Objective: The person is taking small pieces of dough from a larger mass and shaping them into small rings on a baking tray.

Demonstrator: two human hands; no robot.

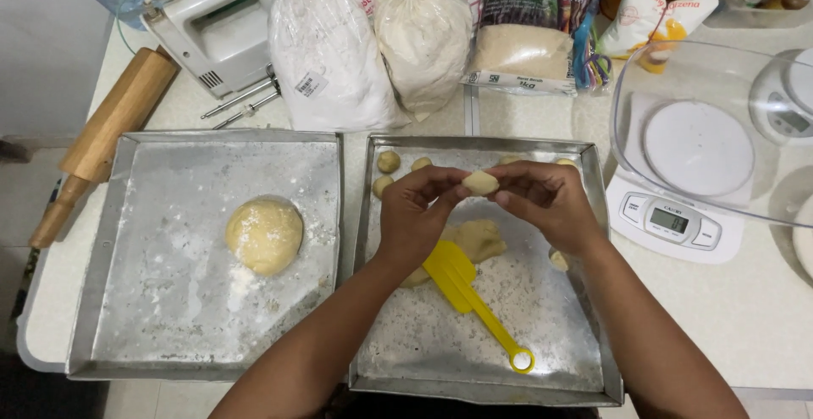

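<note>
Head view: a small dough piece pinched between both hands over the right tray

Fingertips of the left hand (415,216) and the right hand (546,203) meet on a small dough piece (480,183), pinching it from either side; the thumbs sit under it and the forefingers curl over, a grip that looks suited to shaping it. It hangs clear of the metal, above the upper middle of the right tray (593,360).

Below the hands, at 6 o'clock, lies a flattened dough lump (481,237), with a yellow scraper (470,292) beside it, handle pointing to 5 o'clock, close enough to pick up. At 10 o'clock from the hands, small dough balls (389,162) lie in the tray's far corner, apart from the lump, so finished pieces stay separate.

At 9 o'clock, the left tray (110,300) holds a round dough ball (264,235) on a dusting of flour. A rolling pin (106,135) lies past it. At 12 o'clock stand flour bags (330,55) and a hand mixer (216,29); at 3 o'clock, a kitchen scale (673,220) carries a clear bowl (720,122)
</note>
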